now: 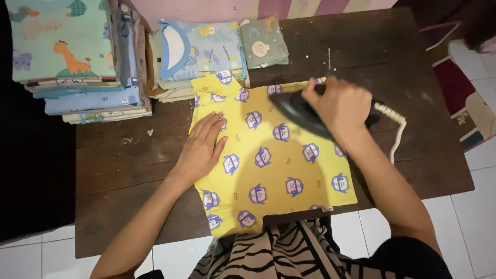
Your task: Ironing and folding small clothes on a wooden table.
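Ironing is under way: right hand (342, 103) closed around the black iron (302, 112) near the table's (413, 67) far edge, left hand (202, 147) flat, holding nothing, pinning the yellow shirt (274, 165); the next stroke likely needs unpressed cloth held taut.

Dark wooden table (408, 77) stood on white tiled floor (480, 222), patterned rug (467, 95) lay at right, pink striped wall (310, 8) rose behind.

Shirt (274, 165) on table (129, 170) — folded stacks (82, 62) behind, left.
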